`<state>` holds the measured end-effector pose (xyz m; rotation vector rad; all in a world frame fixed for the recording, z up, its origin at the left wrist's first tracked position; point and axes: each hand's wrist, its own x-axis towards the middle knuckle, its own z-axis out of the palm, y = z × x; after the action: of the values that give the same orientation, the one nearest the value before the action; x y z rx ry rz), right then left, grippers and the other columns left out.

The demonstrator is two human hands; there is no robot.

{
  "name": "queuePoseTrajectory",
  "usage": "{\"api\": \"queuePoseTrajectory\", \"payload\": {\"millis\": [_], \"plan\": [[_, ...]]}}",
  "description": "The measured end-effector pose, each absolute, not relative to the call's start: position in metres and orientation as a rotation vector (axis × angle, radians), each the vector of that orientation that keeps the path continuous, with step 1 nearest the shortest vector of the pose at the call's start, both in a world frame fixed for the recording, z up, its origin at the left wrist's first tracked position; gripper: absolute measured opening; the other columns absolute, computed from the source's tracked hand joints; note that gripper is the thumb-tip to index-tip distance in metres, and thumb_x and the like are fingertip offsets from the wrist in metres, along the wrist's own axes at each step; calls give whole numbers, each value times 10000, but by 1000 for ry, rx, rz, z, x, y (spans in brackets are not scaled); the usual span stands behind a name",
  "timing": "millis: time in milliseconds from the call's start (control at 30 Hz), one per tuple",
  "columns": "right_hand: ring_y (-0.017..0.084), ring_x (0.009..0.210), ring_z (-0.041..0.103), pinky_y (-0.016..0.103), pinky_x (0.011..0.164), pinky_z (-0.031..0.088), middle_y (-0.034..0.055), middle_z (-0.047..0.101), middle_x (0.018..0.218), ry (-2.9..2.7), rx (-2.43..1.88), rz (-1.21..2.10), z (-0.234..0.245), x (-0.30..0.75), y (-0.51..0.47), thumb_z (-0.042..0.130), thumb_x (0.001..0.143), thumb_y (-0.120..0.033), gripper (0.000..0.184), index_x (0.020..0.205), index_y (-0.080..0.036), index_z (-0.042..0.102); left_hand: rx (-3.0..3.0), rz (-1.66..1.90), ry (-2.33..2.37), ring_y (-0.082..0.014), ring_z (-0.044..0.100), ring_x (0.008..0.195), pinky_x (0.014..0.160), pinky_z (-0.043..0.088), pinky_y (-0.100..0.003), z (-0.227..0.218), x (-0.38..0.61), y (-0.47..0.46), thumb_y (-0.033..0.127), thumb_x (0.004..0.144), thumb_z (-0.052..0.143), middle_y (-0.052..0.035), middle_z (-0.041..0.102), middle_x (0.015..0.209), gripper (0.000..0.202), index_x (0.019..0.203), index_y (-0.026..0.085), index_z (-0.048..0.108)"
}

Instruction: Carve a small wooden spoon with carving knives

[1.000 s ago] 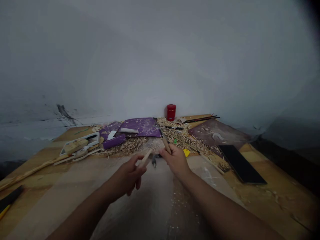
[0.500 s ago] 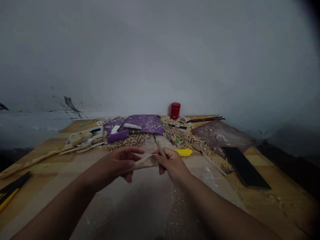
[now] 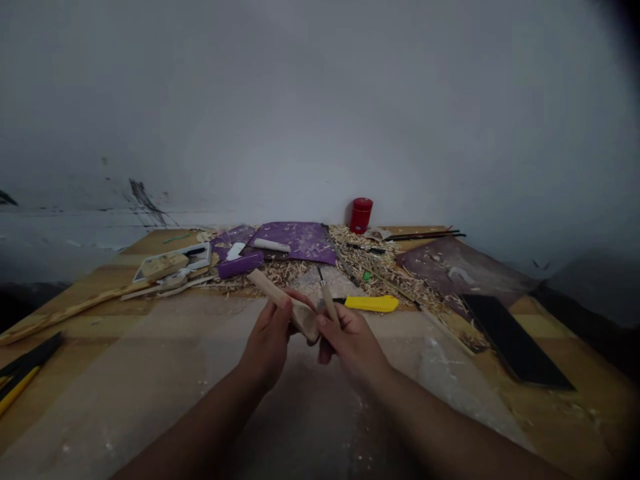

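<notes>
My left hand point(image 3: 267, 343) is closed around a pale wooden spoon point(image 3: 270, 287), roughly carved, its flat handle slanting up to the left. The spoon's wider, scooped end points down to the right, close to my right fingers. In my right hand point(image 3: 353, 337) is a carving tool point(image 3: 329, 301) with a round wooden handle and a thin dark metal tip pointing up and away from me. My right fingertips are at the spoon's wide end; whether they also grip it I cannot tell. Just beyond that hand lies a yellow utility knife point(image 3: 373, 303).
Wood shavings point(image 3: 285, 275) cover the back of the table around a purple sheet point(image 3: 300, 241). A white tray point(image 3: 203, 255) with wooden pieces stands left, a black-and-yellow tool point(image 3: 25, 377) nearer. A red canister point(image 3: 361, 215) is by the wall, a dark phone point(image 3: 517, 343) at right.
My left hand has turned, so the spoon's handle now slants up and away instead of lying level under my fingers. My right hand still holds the carving tool. The view has shifted slightly.
</notes>
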<state>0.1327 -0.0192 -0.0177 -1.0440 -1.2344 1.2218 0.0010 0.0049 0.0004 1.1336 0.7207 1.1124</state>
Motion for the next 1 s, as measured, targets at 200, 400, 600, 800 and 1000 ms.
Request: {"api": "queuePoseTrajectory", "payload": {"millis": [200, 400, 600, 800, 1000], "plan": [[196, 900, 551, 318, 793, 393, 37, 620, 980, -1507, -1179, 880, 3, 156, -23, 577, 806, -275, 339, 1141, -234, 546, 1102, 1151, 795, -135, 540, 578, 614, 467, -307, -1, -18, 19, 463, 859, 355, 12, 538, 652, 320, 816, 185, 507], [151, 650, 555, 258, 595, 405, 22, 602, 771, -2186, -1224, 447, 15, 154, -39, 381, 890, -164, 394, 1253, -272, 487, 1129, 1201, 846, -103, 471, 485, 447, 415, -235, 5, -34, 26, 476, 841, 380, 25, 486, 639, 314, 766, 191, 488], [152, 536, 517, 251, 495, 349, -2, 546, 666, -2392, -1322, 57, 10, 146, -47, 414, 834, -134, 457, 1261, -288, 468, 1236, 1173, 928, -104, 460, 503, 476, 391, -225, 4, -39, 28, 487, 817, 419, 21, 474, 599, 327, 723, 183, 497], [158, 492, 514, 276, 463, 293, -15, 541, 642, -2444, -1328, -127, 6, 143, -51, 446, 765, -109, 495, 1232, -271, 479, 1336, 1114, 889, -127, 511, 591, 583, 401, -259, 4, -37, 25, 421, 837, 419, -1, 511, 658, 296, 707, 171, 511], [166, 471, 509, 285, 451, 282, -18, 541, 622, -2448, -1391, -176, 4, 142, -53, 470, 731, -129, 532, 1241, -278, 478, 1281, 1061, 873, -130, 517, 589, 568, 400, -255, 4, -35, 24, 407, 838, 422, -10, 535, 645, 284, 717, 169, 520]]}}
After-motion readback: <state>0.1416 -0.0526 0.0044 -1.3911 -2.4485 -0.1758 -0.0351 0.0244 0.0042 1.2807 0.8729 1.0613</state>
